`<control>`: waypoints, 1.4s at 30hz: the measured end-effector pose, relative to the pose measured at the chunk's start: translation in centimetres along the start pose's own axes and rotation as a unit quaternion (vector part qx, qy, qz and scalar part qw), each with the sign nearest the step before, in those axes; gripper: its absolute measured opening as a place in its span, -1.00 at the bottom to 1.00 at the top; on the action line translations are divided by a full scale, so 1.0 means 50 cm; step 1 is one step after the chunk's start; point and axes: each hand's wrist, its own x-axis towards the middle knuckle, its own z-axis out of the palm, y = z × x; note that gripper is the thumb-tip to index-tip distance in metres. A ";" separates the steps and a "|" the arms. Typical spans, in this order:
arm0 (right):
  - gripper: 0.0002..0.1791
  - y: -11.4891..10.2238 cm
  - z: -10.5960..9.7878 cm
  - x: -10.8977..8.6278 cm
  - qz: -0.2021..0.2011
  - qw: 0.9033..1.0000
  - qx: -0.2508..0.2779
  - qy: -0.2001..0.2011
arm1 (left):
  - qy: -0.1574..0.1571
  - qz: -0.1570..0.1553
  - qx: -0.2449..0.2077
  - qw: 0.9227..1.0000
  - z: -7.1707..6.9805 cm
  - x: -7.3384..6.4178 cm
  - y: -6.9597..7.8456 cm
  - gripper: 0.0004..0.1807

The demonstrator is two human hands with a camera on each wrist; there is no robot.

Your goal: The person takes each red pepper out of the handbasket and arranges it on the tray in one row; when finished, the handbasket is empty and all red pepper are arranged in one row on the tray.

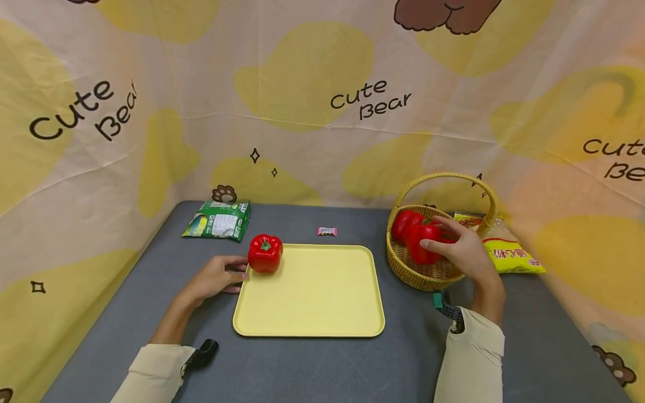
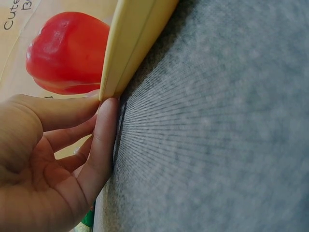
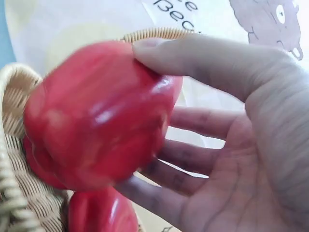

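Observation:
My right hand (image 1: 466,249) holds a red bell pepper (image 1: 422,244) at the wicker basket (image 1: 420,282), thumb on one side and fingers around the other, as the right wrist view confirms. Behind it in the basket is another red pepper (image 1: 403,224); a red pepper (image 3: 102,212) also shows below the held one in the right wrist view. At the left, my left hand (image 1: 214,277) pinches the rim of the yellow tray (image 1: 312,296) between thumb and fingers. On the tray's back left corner stands a red bell pepper (image 1: 265,254), apart from the left fingers.
A green snack bag (image 1: 219,219) lies behind the tray at the left. A small pink wrapped candy (image 1: 327,231) is beyond the tray's back edge. Right of the basket lies a yellow food packet (image 1: 511,254). The basket's tall handle (image 1: 443,174) arches over its opening.

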 end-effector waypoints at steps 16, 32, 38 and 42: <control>-0.23 -0.053 0.060 0.020 -0.057 0.995 0.051 -0.059 | 0.002 -0.006 -0.011 1.000 0.002 0.000 0.001 -0.41; -0.09 -0.081 0.169 0.066 -0.076 0.986 0.083 -0.126 | 0.000 -0.009 -0.013 1.000 0.000 0.001 0.002 -0.40; -0.12 -0.105 0.223 0.075 -0.108 0.980 0.087 -0.141 | 0.000 -0.011 -0.014 1.000 0.000 -0.001 0.003 -0.39; -0.16 -0.116 0.253 0.078 -0.121 0.979 0.091 -0.140 | 0.000 -0.011 -0.013 1.000 0.000 0.000 0.003 -0.39</control>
